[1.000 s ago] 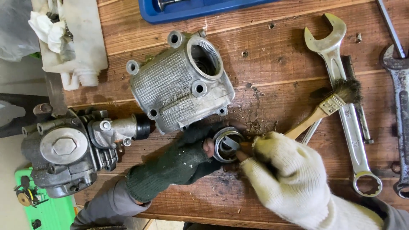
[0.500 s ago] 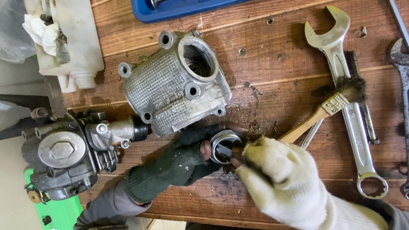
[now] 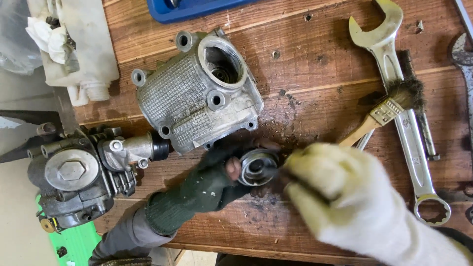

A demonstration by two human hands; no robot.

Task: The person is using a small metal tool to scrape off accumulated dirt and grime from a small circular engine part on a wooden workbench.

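Risk: I judge the round metal bearing part [image 3: 256,167] could slip from my grip and roll off the desk [image 3: 315,98], since only fingertips pinch it and the wood under it is greasy and gritty.
Risk, second: my right hand [image 3: 340,197] is blurred, so I cannot tell exactly where its fingertips land; a careless push could tip the part out of the left fingers.
Left hand [image 3: 217,180]: in a dark green fingerless glove, it comes in from the lower left, forearm low over the desk, bare fingertips pinching the ring's left rim.
Right hand: in a white knit glove, it enters from the lower right, fingers bunched together against the ring's right side; whether it truly grips, I cannot tell.
Part's place: just below the ribbed aluminium housing [image 3: 197,98], near the desk's front edge.
Nearby: a paintbrush [image 3: 389,111] lies across a long spanner [image 3: 404,113].
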